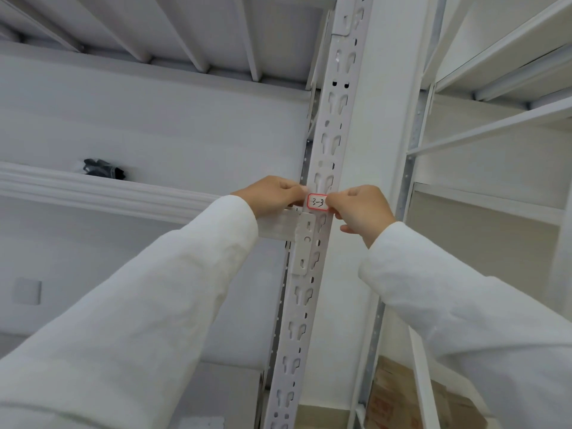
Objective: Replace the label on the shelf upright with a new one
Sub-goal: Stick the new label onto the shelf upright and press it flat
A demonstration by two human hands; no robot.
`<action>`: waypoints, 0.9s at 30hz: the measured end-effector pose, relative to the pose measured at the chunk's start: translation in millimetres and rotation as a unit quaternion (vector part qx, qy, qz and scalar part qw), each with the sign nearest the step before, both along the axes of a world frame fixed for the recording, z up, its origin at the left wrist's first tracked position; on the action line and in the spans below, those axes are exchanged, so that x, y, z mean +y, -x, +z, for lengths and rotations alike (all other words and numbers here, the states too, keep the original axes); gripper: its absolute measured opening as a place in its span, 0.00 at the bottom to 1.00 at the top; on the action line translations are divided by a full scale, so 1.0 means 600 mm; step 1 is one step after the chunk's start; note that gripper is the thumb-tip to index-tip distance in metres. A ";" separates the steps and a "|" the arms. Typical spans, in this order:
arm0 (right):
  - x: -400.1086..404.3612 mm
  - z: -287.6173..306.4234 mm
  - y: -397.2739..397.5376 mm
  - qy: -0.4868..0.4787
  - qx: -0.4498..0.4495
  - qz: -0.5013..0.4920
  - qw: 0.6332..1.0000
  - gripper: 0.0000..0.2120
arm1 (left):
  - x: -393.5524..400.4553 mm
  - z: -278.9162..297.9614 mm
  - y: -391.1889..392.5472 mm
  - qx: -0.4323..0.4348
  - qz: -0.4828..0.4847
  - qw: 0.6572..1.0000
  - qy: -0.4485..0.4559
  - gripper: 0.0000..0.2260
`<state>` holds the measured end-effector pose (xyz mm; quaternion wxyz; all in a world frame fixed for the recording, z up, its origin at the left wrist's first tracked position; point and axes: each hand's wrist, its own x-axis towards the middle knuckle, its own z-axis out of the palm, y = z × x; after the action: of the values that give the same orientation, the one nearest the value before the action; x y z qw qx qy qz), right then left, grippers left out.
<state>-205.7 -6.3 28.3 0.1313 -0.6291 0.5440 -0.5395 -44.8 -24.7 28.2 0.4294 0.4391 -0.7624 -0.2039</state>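
A white label (317,202) with a red border and the handwriting "3-3" lies across the front of the white slotted shelf upright (328,125), just above a beam bracket. My left hand (274,193) pinches the label's left edge with curled fingers. My right hand (360,209) pinches its right edge, thumb and fingertips against the upright. Both arms wear white sleeves and reach upward.
A white shelf beam (278,226) joins the upright at the bracket below the label. A dark bag (103,170) sits on the left shelf. Another white shelving unit (495,119) stands to the right. Cardboard boxes (399,397) lie low on the right.
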 end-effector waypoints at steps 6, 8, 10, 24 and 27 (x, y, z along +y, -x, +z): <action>-0.002 0.001 -0.001 -0.001 0.003 0.000 1.000 0.16 | -0.009 -0.001 -0.002 -0.011 0.005 1.000 -0.003 0.15; -0.003 0.000 -0.001 -0.001 0.002 -0.002 1.000 0.17 | -0.010 -0.001 -0.001 -0.001 0.001 1.000 -0.002 0.13; -0.004 -0.002 -0.001 0.000 -0.001 -0.004 1.000 0.18 | -0.010 -0.001 0.002 0.005 0.002 1.000 0.000 0.11; 0.006 -0.009 -0.001 0.022 -0.001 0.002 1.000 0.11 | -0.016 0.000 0.002 -0.007 0.019 1.000 -0.010 0.17; 0.007 -0.010 0.001 0.024 -0.001 0.012 1.000 0.04 | -0.016 0.000 0.002 -0.004 0.017 1.000 -0.012 0.15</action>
<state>-206.2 -1.9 22.0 0.1229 -0.6376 0.5232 -0.5520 -45.8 -34.3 28.1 0.4244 0.4581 -0.7541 -0.2032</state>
